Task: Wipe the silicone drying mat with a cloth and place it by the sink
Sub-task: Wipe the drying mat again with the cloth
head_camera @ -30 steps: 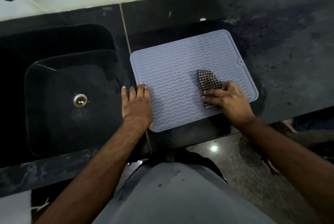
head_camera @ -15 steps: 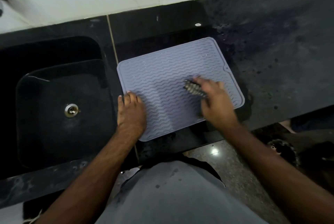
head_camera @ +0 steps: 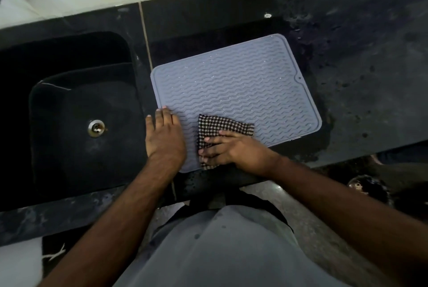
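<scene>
Beside the sink (head_camera: 76, 124), on the bench (head_camera: 359, 78), the right hand (head_camera: 229, 150) (fingers flat) had swept the cloth (head_camera: 222, 126) to the mat's (head_camera: 231, 82) near-left corner, left hand (head_camera: 164, 136) flat steadying; wiping seemed unfinished.

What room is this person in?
Probably a kitchen: a black sink with a drain is set in a dark stone counter, and a grey drying mat lies beside it.
</scene>
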Action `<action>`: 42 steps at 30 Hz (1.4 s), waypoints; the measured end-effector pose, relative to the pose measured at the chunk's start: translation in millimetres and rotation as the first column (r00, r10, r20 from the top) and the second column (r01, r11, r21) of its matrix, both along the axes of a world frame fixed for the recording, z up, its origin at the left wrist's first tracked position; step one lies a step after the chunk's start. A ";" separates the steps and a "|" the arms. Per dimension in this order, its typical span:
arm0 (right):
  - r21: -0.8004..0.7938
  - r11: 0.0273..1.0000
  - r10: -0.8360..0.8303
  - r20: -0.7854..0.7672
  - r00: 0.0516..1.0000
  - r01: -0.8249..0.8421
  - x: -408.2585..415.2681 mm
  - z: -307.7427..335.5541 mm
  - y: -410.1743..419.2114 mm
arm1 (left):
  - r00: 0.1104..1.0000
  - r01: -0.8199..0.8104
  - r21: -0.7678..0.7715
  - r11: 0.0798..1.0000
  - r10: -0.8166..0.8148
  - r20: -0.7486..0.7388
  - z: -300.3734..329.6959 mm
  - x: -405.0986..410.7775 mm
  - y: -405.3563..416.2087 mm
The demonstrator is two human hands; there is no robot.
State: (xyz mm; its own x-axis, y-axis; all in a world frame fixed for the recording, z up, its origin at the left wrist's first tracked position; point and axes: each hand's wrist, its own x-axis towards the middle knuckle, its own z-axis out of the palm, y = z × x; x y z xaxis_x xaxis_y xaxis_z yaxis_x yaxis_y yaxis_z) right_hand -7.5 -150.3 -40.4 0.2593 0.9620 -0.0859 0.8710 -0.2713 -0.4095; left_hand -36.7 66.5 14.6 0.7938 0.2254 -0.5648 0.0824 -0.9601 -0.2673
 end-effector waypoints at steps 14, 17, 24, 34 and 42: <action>-0.161 0.955 -0.279 -0.214 0.936 0.248 97.0 51.0 -152.3 | 0.999 -0.024 -0.002 1.000 0.024 -0.043 -0.3 3.3 -1.8; -0.106 0.883 -0.469 -0.169 0.867 0.457 99.6 72.0 -153.3 | 0.998 -0.057 -0.109 0.992 0.058 0.002 -3.2 3.5 10.1; 0.202 0.207 -0.937 -0.239 0.253 0.957 69.2 57.7 -89.3 | 0.987 -0.069 -0.289 0.955 0.108 0.122 -10.4 -0.3 21.5; 0.123 0.142 -0.935 -0.309 0.174 0.982 9.4 11.8 38.8 | 0.985 -0.037 -0.348 0.937 0.093 0.147 -18.3 -8.7 30.7; -0.111 0.236 -0.562 -0.826 0.042 0.965 -7.2 47.8 95.1 | 0.968 0.006 -0.413 0.911 0.098 0.230 -22.7 -14.3 45.7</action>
